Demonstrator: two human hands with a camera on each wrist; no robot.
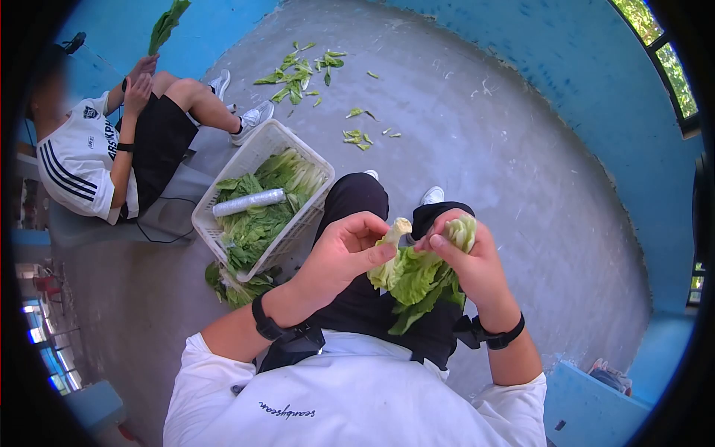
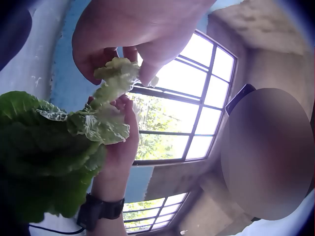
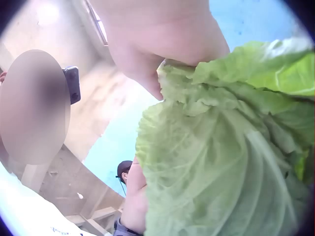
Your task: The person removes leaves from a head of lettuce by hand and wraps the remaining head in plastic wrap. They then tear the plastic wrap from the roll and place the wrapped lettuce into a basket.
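Observation:
In the head view, my left hand [image 1: 346, 246] pinches a pale lettuce leaf [image 1: 383, 274] between thumb and fingers, its thick whitish stalk end pointing up. Close beside it, my right hand [image 1: 480, 264] grips a bunch of lettuce [image 1: 421, 277], with the pale base showing above the fist and green leaves hanging over my lap. From the left wrist, the pinched leaf [image 2: 115, 81] looks crinkled and overlaps the right hand behind it. Broad veined lettuce leaves [image 3: 211, 157] fill much of the right wrist view below the right hand [image 3: 165, 37], hiding most of its fingers.
A white plastic basket [image 1: 304, 217] of greens stands to my left, with a clear plastic-wrapped roll [image 1: 249, 203] on top. More greens [image 1: 242, 289] lie beside it. Torn leaves [image 1: 294, 78] are scattered on the floor ahead. Another person [image 1: 86, 156] sits at left, holding a leaf [image 1: 167, 26].

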